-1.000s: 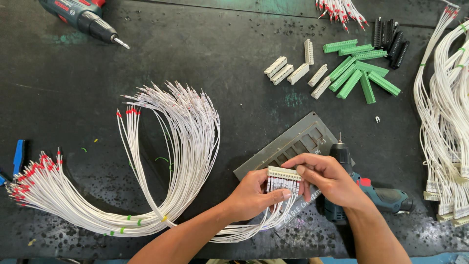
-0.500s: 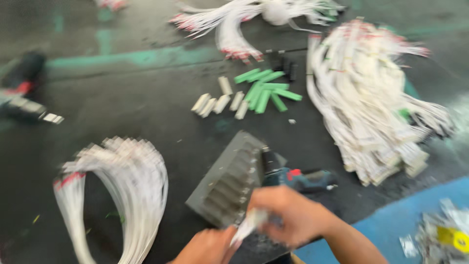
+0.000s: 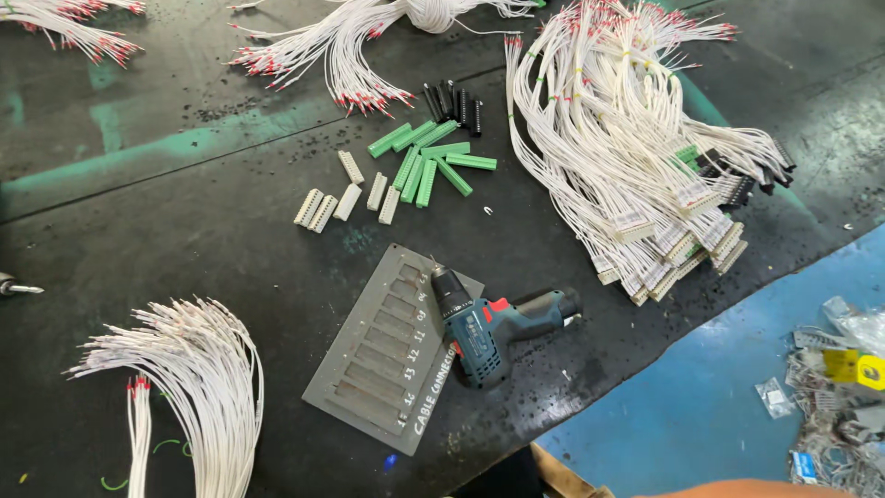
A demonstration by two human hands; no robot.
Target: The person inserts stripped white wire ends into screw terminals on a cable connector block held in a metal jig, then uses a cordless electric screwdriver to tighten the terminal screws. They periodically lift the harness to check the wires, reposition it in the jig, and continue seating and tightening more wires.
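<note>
Neither of my hands shows in the head view; only a sliver of a bare arm [image 3: 737, 489] crosses the bottom edge. On the black table lies a grey slotted plate [image 3: 369, 369], with a blue-green cordless drill [image 3: 489, 327] resting on its right edge. Beyond them lie green connector blocks [image 3: 429, 161], white connector blocks [image 3: 346, 198] and black connector blocks [image 3: 452, 97]. A bundle of white wires [image 3: 198, 387] with red tips curls at the lower left.
A big heap of white wires fitted with connectors [image 3: 645, 166] covers the right of the table. More red-tipped wire bundles [image 3: 369, 37] lie at the back. A tool tip [image 3: 14, 288] pokes in at the left edge. Blue floor [image 3: 728, 387] with plastic litter [image 3: 839, 387] lies lower right.
The view has swung up and to the right. Both hands, which held a white connector with wires over the grey plate, have dropped out of view.
</note>
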